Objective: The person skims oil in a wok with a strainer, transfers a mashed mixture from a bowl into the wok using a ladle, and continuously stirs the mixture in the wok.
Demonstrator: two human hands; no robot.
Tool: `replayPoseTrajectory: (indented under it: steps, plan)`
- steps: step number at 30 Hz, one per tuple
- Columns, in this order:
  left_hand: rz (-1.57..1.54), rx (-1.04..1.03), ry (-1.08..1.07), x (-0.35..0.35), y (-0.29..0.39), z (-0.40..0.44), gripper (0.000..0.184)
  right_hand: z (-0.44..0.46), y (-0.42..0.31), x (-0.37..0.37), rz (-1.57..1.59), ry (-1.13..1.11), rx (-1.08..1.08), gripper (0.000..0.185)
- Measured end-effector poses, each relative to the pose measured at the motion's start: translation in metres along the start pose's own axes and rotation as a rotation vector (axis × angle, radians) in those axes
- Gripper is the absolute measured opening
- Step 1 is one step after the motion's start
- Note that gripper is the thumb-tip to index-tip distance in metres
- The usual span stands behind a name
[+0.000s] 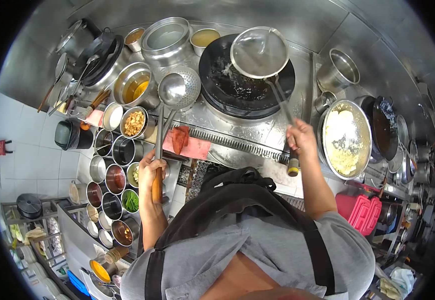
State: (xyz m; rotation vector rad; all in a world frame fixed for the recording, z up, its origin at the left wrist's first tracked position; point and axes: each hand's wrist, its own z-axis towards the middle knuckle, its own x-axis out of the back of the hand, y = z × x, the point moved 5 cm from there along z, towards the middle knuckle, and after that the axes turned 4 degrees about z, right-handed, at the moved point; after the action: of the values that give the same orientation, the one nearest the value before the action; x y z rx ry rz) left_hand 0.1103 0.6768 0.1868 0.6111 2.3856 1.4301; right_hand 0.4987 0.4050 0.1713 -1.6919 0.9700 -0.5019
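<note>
In the head view my left hand [152, 170] is closed round the wooden handle [156, 186] of a long utensil. Two metal shafts run up from it towards a round ladle [172, 89] and a perforated skimmer [191, 87], which overlap left of the wok. My right hand [301, 138] grips the long handle of a fine mesh strainer [259, 52]; its dark end with a yellow band points down. The strainer hangs over the upper right of the black wok [222, 82], whose inside looks wet. A folded red cloth [180, 139] lies near my left hand.
Pots of liquid [165, 36] stand behind and left of the wok. Many metal containers, some with nuts [135, 123] or chopped greens [130, 201], fill the left side. At the right are a colander of pale yellow food [345, 162], a steel pot [338, 70] and a pink box [365, 214].
</note>
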Motion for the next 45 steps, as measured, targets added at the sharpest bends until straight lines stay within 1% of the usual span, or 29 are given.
replayPoseTrajectory:
  steps: [1, 2, 4, 5, 6, 7, 8, 10, 11, 12, 14, 15, 16, 17, 19, 21, 22, 25, 28, 33, 34, 36, 38, 39, 40, 42, 43, 44, 45]
  plan:
    - [0.007, 0.006, -0.010, -0.002, -0.001, -0.001, 0.053, -0.001, -0.010, 0.015, -0.115, 0.077, 0.051, 0.044]
    - [-0.002, -0.002, -0.020, -0.002, -0.001, -0.002, 0.055, 0.003, -0.016, 0.034, -0.331, 0.158, 0.087, 0.051]
    - [-0.012, -0.001, -0.037, -0.007, -0.005, -0.003, 0.056, 0.005, -0.036, 0.051, -0.662, 0.266, 0.205, 0.049]
    - [-0.006, -0.005, 0.001, -0.007, -0.006, -0.004, 0.056, 0.014, -0.029, 0.067, -0.667, 0.273, 0.195, 0.049]
    - [0.001, -0.011, 0.041, -0.007, -0.008, -0.006, 0.056, 0.024, -0.022, 0.082, -0.870, 0.291, 0.333, 0.048]
    - [0.013, -0.012, 0.026, -0.008, -0.008, -0.008, 0.055, 0.028, -0.020, 0.086, -1.070, 0.303, 0.480, 0.047]
    - [0.011, -0.014, 0.027, -0.007, -0.009, -0.006, 0.055, 0.022, -0.027, 0.081, -1.071, 0.302, 0.483, 0.047]
    - [0.029, 0.027, -0.023, -0.004, -0.016, -0.006, 0.054, 0.004, -0.022, 0.065, -0.648, 0.125, 0.060, 0.035]
    - [0.023, 0.023, -0.019, -0.004, -0.016, -0.006, 0.054, 0.001, -0.017, 0.061, -0.582, 0.089, 0.017, 0.022]
    - [0.022, 0.024, -0.013, -0.004, -0.017, -0.007, 0.054, 0.001, -0.013, 0.059, -0.585, 0.084, 0.023, 0.022]
    - [0.020, 0.021, -0.004, -0.005, -0.018, -0.007, 0.054, 0.003, 0.003, 0.052, -0.280, 0.029, -0.091, 0.009]
    - [0.011, 0.026, -0.007, -0.004, -0.020, -0.004, 0.054, 0.006, 0.006, 0.044, -0.151, 0.029, -0.092, 0.007]
    - [0.004, 0.028, -0.012, -0.004, -0.019, -0.002, 0.054, 0.011, 0.010, 0.035, -0.147, 0.027, -0.085, 0.007]
    - [0.025, 0.011, 0.001, -0.008, -0.013, -0.005, 0.049, 0.020, 0.014, 0.026, -0.081, 0.020, -0.088, 0.007]
    - [0.043, -0.012, 0.020, -0.009, -0.011, -0.002, 0.048, 0.043, 0.024, 0.008, 0.029, -0.006, -0.078, 0.007]
    - [0.072, -0.030, 0.023, -0.010, -0.005, -0.002, 0.044, 0.071, 0.037, -0.007, 0.050, -0.021, -0.045, 0.007]
    - [0.054, -0.005, -0.002, -0.006, -0.009, 0.003, 0.055, 0.081, 0.041, -0.013, 0.062, -0.037, -0.025, 0.007]
    - [-0.002, -0.015, -0.019, -0.004, -0.009, 0.007, 0.054, 0.089, 0.032, -0.035, 0.132, -0.063, -0.037, 0.006]
    - [-0.030, -0.024, -0.070, -0.003, -0.009, 0.008, 0.052, 0.086, 0.014, -0.044, 0.216, -0.071, -0.044, 0.005]
    - [0.025, -0.036, -0.043, -0.008, 0.003, -0.008, 0.044, 0.088, -0.018, -0.012, 0.280, -0.038, 0.065, 0.018]
    - [0.040, -0.041, -0.055, -0.008, 0.003, -0.010, 0.044, 0.093, -0.023, 0.005, 0.227, 0.060, 0.130, 0.020]
    - [0.025, -0.029, 0.003, -0.006, 0.003, -0.013, 0.043, 0.095, -0.048, 0.033, 0.052, 0.085, 0.228, 0.022]
    - [0.019, -0.041, -0.004, -0.015, 0.007, -0.019, 0.039, 0.088, -0.072, 0.058, -0.362, 0.274, 0.289, 0.024]
    - [0.006, -0.055, 0.010, -0.018, 0.008, -0.021, 0.032, 0.083, -0.078, 0.067, -0.584, 0.398, 0.299, 0.027]
    - [-0.011, -0.070, 0.024, -0.021, 0.008, -0.022, 0.025, 0.092, -0.070, 0.080, -0.579, 0.419, 0.286, 0.027]
    - [-0.009, -0.054, 0.037, -0.025, 0.007, -0.023, 0.021, 0.118, -0.053, 0.102, -1.157, 0.516, 0.359, 0.028]
    - [-0.026, -0.063, 0.057, -0.030, 0.008, -0.024, 0.018, 0.125, -0.049, 0.116, -1.156, 0.536, 0.341, 0.028]
    - [-0.041, -0.073, 0.076, -0.033, 0.008, -0.026, 0.016, 0.129, -0.046, 0.124, -1.159, 0.470, 0.289, 0.029]
    - [-0.038, -0.068, 0.018, -0.038, 0.010, -0.029, 0.018, 0.132, -0.041, 0.132, -1.157, 0.405, 0.240, 0.029]
